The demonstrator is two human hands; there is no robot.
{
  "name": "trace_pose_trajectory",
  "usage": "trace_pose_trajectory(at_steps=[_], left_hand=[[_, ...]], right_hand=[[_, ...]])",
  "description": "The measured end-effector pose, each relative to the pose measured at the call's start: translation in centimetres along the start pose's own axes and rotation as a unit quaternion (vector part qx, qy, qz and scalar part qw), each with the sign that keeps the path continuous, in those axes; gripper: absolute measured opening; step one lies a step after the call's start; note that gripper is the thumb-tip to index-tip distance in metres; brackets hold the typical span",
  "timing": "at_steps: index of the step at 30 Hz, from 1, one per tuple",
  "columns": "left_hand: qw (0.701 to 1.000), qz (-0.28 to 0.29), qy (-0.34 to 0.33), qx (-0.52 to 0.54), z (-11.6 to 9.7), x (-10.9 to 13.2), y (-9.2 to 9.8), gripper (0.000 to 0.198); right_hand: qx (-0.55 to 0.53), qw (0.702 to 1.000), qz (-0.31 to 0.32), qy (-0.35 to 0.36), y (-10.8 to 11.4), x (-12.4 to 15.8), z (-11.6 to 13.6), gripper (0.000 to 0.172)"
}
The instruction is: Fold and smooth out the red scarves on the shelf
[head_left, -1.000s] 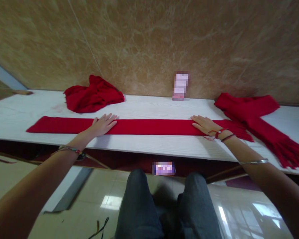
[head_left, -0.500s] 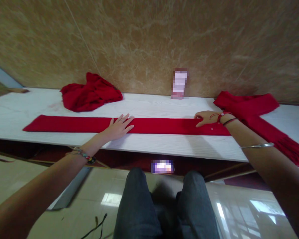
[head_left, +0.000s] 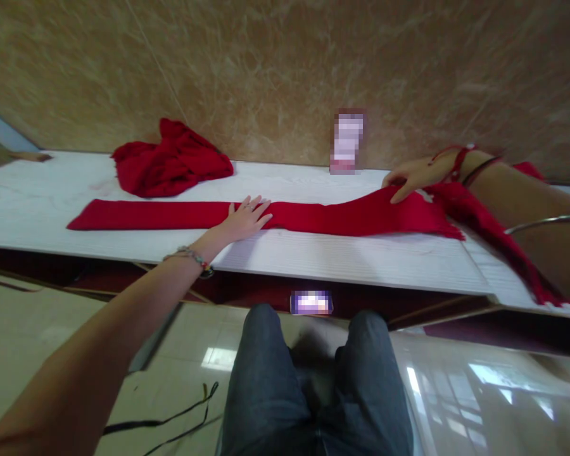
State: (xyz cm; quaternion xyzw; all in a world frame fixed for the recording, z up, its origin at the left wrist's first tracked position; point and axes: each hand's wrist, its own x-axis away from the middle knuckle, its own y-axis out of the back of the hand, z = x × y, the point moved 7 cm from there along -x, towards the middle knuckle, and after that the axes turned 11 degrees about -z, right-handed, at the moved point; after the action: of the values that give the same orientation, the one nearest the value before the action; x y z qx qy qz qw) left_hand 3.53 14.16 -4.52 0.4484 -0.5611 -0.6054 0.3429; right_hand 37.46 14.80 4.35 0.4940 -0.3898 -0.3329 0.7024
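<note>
A long red scarf (head_left: 171, 214) lies stretched along the white table (head_left: 342, 256). My left hand (head_left: 247, 217) rests flat on its middle, fingers spread. My right hand (head_left: 413, 177) pinches the scarf's right end and holds it lifted a little off the table, so the cloth rises toward that hand. My right forearm covers part of a second red scarf (head_left: 494, 231) at the right, whose fringe reaches the table's front edge.
A crumpled red scarf (head_left: 171, 161) sits at the back left against the marbled brown wall. A small blurred card (head_left: 346, 142) stands at the back centre. My knees in dark trousers (head_left: 313, 380) are below the table edge; black cables (head_left: 171, 424) lie on the tiled floor.
My right hand has closed on the scarf's right end and raised it up and back. My left hand has slid right along the scarf toward its middle.
</note>
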Motion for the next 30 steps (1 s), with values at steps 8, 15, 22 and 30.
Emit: trace_pose_trajectory(at_steps=[8, 15, 22, 30], left_hand=[[0.913, -0.054, 0.040, 0.403, -7.5, -6.4, 3.0, 0.053], [0.858, -0.028, 0.211, 0.468, -4.9, -4.2, 5.0, 0.053], [0.879, 0.152, 0.148, 0.427, -10.9, -5.7, 3.1, 0.029], [0.872, 0.265, 0.133, 0.389, -12.2, -5.2, 3.5, 0.002]], right_hand=[[-0.214, 0.960, -0.162, 0.078, 2.9, -3.5, 11.0, 0.033], [-0.164, 0.968, -0.187, 0.021, 0.2, -4.8, 6.8, 0.042], [0.058, 0.985, -0.141, 0.077, -2.5, -6.1, 3.3, 0.052], [0.018, 0.987, -0.105, 0.117, -2.3, -7.1, 5.2, 0.030]])
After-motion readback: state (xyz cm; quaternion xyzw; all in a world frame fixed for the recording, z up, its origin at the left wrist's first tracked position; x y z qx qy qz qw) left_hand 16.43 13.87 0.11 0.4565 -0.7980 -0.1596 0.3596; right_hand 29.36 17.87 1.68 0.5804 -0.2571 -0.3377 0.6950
